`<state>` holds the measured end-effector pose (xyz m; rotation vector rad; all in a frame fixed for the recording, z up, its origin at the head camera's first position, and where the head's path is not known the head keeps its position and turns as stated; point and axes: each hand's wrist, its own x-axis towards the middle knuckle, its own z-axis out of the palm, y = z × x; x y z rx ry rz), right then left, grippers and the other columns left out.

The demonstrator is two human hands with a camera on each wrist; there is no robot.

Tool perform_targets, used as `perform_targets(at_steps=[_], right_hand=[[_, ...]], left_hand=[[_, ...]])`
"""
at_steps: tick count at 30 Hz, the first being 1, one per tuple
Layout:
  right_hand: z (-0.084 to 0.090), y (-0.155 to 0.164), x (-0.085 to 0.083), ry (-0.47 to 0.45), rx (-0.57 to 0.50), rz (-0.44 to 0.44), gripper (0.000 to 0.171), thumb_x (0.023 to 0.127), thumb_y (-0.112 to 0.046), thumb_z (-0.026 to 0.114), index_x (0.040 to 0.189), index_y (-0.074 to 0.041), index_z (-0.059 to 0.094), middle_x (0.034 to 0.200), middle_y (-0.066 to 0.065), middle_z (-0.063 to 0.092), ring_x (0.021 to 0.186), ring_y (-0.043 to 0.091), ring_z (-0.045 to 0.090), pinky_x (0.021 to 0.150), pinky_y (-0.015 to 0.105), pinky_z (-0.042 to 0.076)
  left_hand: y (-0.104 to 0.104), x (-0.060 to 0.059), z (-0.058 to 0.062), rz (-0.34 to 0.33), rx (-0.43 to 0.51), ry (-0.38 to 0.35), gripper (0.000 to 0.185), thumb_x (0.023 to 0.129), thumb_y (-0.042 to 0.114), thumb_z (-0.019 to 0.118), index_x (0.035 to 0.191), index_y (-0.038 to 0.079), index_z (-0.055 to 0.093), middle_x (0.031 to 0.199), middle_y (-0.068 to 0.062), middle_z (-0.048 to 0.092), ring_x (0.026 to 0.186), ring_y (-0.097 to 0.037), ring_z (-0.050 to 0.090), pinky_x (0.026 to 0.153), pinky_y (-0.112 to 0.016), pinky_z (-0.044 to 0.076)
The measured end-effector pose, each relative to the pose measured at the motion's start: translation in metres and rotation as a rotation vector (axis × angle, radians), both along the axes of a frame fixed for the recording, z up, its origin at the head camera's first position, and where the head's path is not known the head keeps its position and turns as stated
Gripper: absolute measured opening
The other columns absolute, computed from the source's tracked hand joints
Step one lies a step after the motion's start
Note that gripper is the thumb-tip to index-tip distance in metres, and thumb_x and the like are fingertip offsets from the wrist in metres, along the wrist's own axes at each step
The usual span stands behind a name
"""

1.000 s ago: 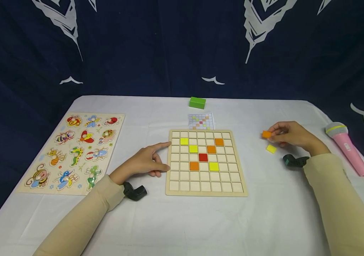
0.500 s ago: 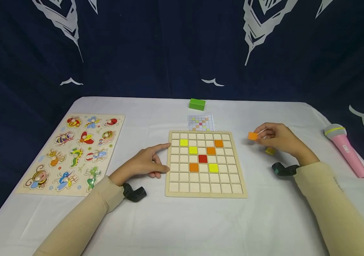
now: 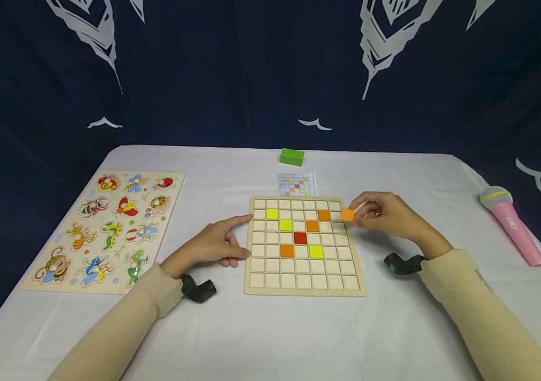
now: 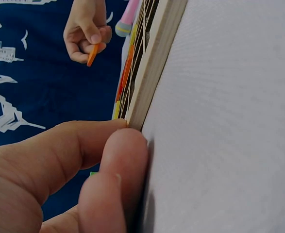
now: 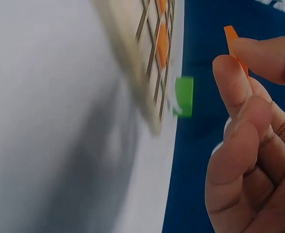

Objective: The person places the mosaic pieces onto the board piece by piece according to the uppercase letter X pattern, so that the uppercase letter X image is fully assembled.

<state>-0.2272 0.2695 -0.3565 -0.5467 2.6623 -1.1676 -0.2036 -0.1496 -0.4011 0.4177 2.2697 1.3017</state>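
We observe the right hand [image 3: 391, 214] pinching an orange tile [image 3: 347, 214] between thumb and fingertips. The tile is held just above the right edge of the wooden grid board [image 3: 304, 288], beside an orange tile already seated in the second row. The right wrist view confirms the pinch: the thin tile shows edge-on between the thumb and forefinger [image 5: 237, 92], with the remaining fingers curled beneath.

The left hand [image 3: 213, 244] rests on the tabletop [image 3: 270, 333] against the left edge of the board. Its forefinger is stretched along the upper left edge, its thumb touches the frame lower down, and it grips nothing. The left wrist view shows thumb and finger pressed to the board's wooden rim.

On the board we count six seated tiles: two yellow in the upper left, two orange in the upper right, one red at the centre, and one orange and one yellow in the row below it.

Behind the board lies a small pattern card [image 3: 297, 184] printed with coloured squares, and beyond that a green block [image 3: 292, 156]. A wooden insect puzzle [image 3: 108, 227] lies well apart to the left. A pink toy microphone [image 3: 510, 225] lies near the right edge of the tabletop. Both sleeves are beige, and each wrist carries a black camera mount.
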Motion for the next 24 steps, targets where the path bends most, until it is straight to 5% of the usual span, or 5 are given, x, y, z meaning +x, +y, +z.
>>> perform_targets(at_steps=[15, 24], right_hand=[[0.004, -0.048, 0.017, 0.001, -0.047, 0.147, 0.025, 0.091, 0.002, 0.083, 0.114, 0.003, 0.073, 0.09, 0.003, 0.079, 0.076, 0.013, 0.064, 0.071, 0.022, 0.053], [-0.007, -0.069, 0.019, -0.144, -0.192, 0.172, 0.027, 0.091, 0.003, 0.081, 0.116, 0.009, 0.07, 0.089, 0.008, 0.078, 0.076, 0.013, 0.064, 0.07, 0.022, 0.053]], left_hand=[[-0.001, -0.001, -0.001, 0.002, -0.003, -0.002, 0.092, 0.091, 0.011, 0.086, 0.169, 0.011, 0.037, 0.078, -0.008, 0.072, 0.057, -0.011, 0.068, 0.057, -0.023, 0.058], [0.0, -0.003, -0.002, -0.008, -0.003, 0.002, 0.092, 0.092, 0.012, 0.086, 0.169, 0.008, 0.035, 0.077, -0.009, 0.072, 0.057, -0.011, 0.067, 0.057, -0.022, 0.057]])
